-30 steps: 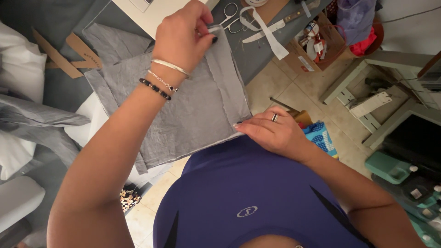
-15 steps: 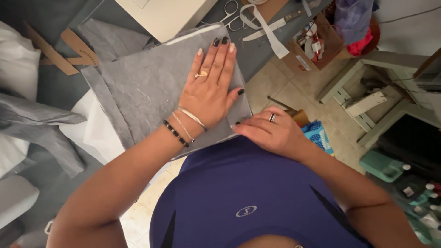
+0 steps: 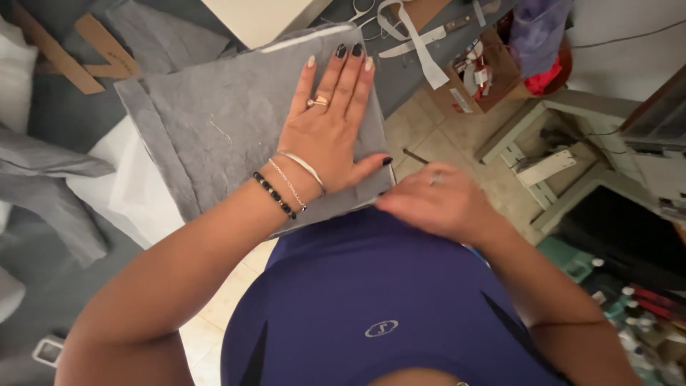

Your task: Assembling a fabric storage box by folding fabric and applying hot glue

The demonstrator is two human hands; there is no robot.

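left hand (image 3: 330, 136): spread flat, pressing grey felt-like fabric panel (image 3: 236, 129) at worktable's near edge | right hand (image 3: 439, 201): blurred, grip unclear, at panel's near corner | advice: keep palm firm, smooth outward evenly

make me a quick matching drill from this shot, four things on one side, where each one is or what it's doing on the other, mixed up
Things:
1. left hand
2. right hand
3. scissors
4. cardboard box

Places or states:
a. at the top edge of the view, beyond the fabric
b. pressed flat, fingers spread, on the grey fabric
c. on the floor, right of the table edge
d. blurred, at the fabric's near corner

Pairs: 1-b, 2-d, 3-a, 4-c
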